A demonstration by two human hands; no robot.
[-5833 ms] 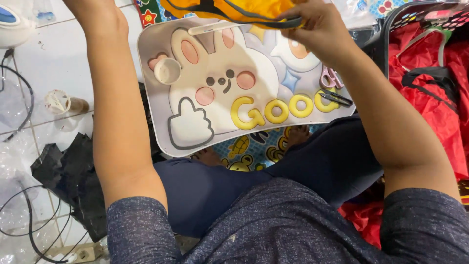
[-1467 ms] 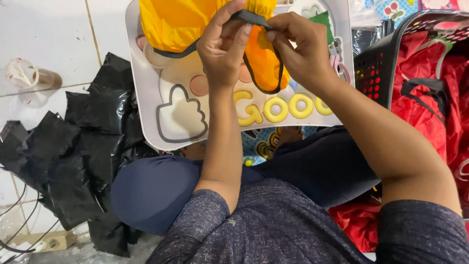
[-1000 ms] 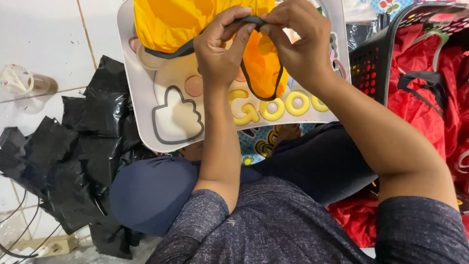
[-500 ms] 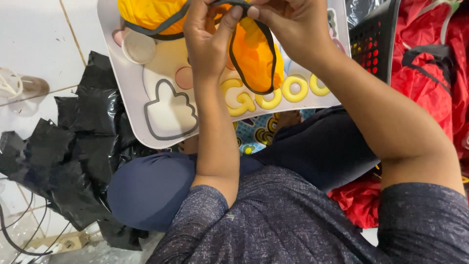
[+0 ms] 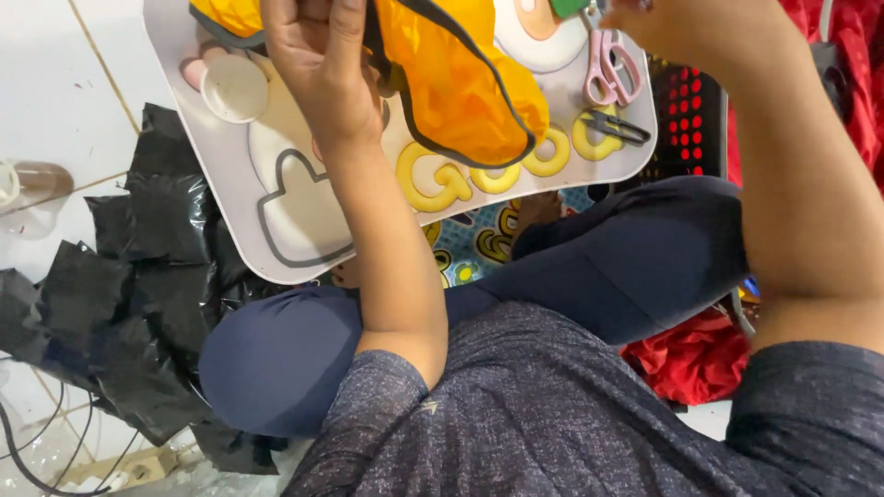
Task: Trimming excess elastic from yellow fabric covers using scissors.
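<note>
A yellow fabric piece (image 5: 456, 87) with grey edging lies bunched over a white lap tray (image 5: 295, 230) printed with a cartoon rabbit and yellow letters. My left hand (image 5: 318, 64) is raised above the tray, its fingers closed on the grey edge of the fabric. At the top right edge my right hand (image 5: 700, 28) is partly cut off, close to pink scissors (image 5: 603, 64); something small and green (image 5: 571, 5) shows beside its fingers, but what it holds is hidden. A small dark snipper (image 5: 615, 127) rests on the tray's right side.
A round white lid (image 5: 235, 89) sits on the tray's left. Crumpled black plastic bags (image 5: 138, 276) lie on the tiled floor at left, near a glass jar (image 5: 28, 184). A black basket (image 5: 691, 129) and red cloth (image 5: 700, 359) are at right.
The view has shifted down and closer. My hands have spread apart: the right has moved up and right off the fabric's edge, while the left keeps its hold.
</note>
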